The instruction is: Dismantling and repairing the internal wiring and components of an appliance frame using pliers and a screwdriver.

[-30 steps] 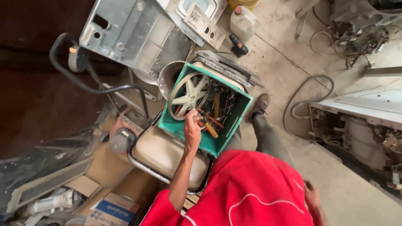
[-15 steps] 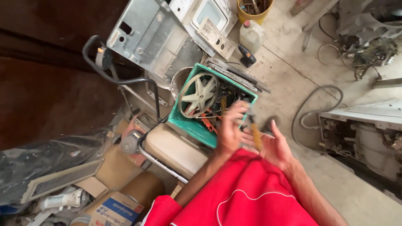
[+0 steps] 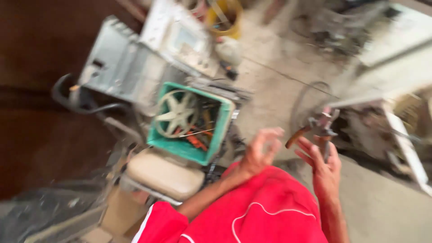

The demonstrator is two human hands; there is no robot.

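While the head camera swings and blurs the whole scene, I can still make out both hands raised in front of a red shirt low in the frame. My right hand holds a pair of pliers with orange-brown handles; the metal head points up and away, one curved handle sticks out to the left, and the other runs down into the palm. The fingers of that hand are only loosely curled about the lower handle, not clenched, so the tool sits high, above the fingertips rather than deep in the fist. My left hand is empty, its fingers spread wide and slightly cupped, just beside the free handle but apart from it.

To handle this well, I judge the right hand should close more firmly round the handle before anything else, since the grip looks slack. The left hand could steady the free handle.

Left of the hands stands a green crate holding a pale spoked wheel and a jumble of tools, resting above a cream cushioned seat. Grey metal casings lie behind it on the concrete floor. Finer detail is lost to blur.
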